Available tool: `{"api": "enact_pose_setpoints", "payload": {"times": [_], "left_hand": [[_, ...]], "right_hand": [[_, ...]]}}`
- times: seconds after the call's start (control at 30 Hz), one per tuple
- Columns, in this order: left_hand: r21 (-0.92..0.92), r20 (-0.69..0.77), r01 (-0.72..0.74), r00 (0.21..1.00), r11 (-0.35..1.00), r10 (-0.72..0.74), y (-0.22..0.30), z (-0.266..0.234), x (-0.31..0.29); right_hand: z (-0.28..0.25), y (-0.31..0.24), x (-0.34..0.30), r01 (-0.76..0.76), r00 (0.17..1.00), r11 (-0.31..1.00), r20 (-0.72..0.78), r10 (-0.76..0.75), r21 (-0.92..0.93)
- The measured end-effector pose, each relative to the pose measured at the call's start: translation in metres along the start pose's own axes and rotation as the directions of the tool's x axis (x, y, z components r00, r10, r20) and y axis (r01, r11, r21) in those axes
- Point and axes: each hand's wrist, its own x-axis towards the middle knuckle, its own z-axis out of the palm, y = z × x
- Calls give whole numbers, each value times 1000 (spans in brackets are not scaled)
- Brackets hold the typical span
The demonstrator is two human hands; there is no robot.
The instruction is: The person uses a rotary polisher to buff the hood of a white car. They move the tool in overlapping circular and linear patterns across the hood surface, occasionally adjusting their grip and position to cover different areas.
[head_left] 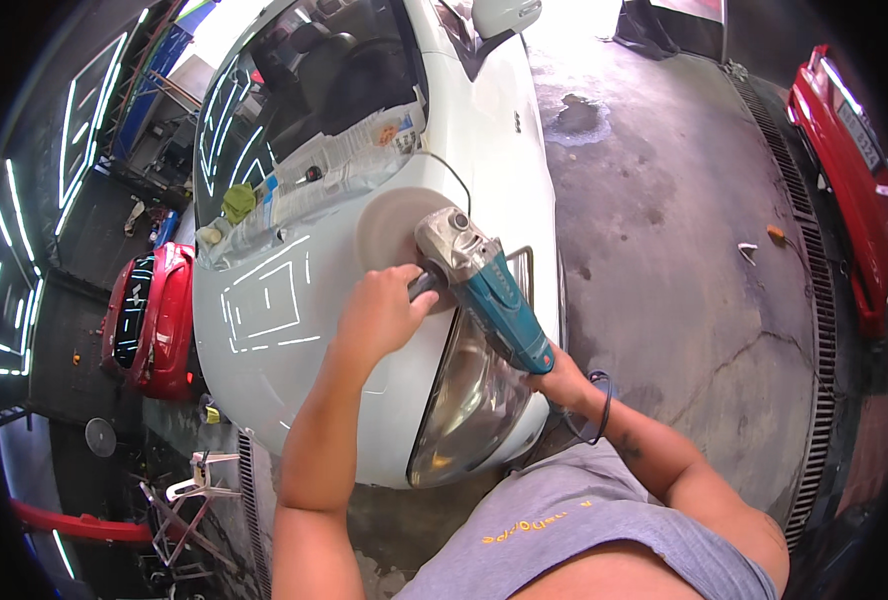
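Both my hands hold a teal and silver car polisher (492, 295) over the hood (264, 350) of a white car. My left hand (374, 310) is wrapped around its black side handle (425, 284). At the rear end of the teal body, my right hand (562, 380) grips the tool, its fingers mostly hidden beneath. The round pad (389, 228) rests on or just above the hood near the fender and looks smeared, as if spinning. A dark cord (604, 410) loops by my right wrist. Below the tool lies the car's headlight (474, 400).
Newspaper and plastic sheeting (349, 150) cover the windshield's base, with a green cloth (238, 203) on top. A red car (164, 320) stands at left, another red vehicle (849, 190) at right. A white plastic chair (202, 475) is lower left. A floor grate (809, 300) runs along the right.
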Motion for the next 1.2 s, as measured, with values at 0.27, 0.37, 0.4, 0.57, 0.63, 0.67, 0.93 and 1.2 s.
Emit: {"api": "enact_pose_setpoints", "payload": {"times": [0.27, 0.37, 0.4, 0.57, 0.63, 0.67, 0.93, 1.2], "left_hand": [[-42, -102, 86, 991, 995, -90, 26, -8, 82], [-142, -87, 192, 975, 971, -205, 35, 20, 31], [-143, -75, 273, 955, 951, -286, 41, 25, 7], [-38, -80, 344, 935, 938, -346, 73, 14, 10], [32, -97, 315, 946, 949, -311, 74, 2, 43], [34, -103, 293, 952, 955, -289, 74, -2, 60], [-85, -90, 340, 933, 936, -348, 78, 23, 49], [-374, -174, 362, 877, 854, -447, 62, 52, 36]], "right_hand": [[-99, -54, 89, -10, 986, 984, 163, 39, -177], [-109, -27, 68, 160, 966, 957, 237, -101, -243], [-105, -29, 58, 112, 958, 970, 284, -48, -214], [-97, -23, 59, 59, 934, 990, 358, -10, -127], [-97, -23, 84, 154, 938, 983, 326, -114, -100], [-99, -18, 97, 179, 938, 983, 309, -155, -50], [-133, -24, 93, 170, 936, 975, 332, -115, -144], [-186, -112, 91, 198, 926, 845, 378, 5, -497]]}}
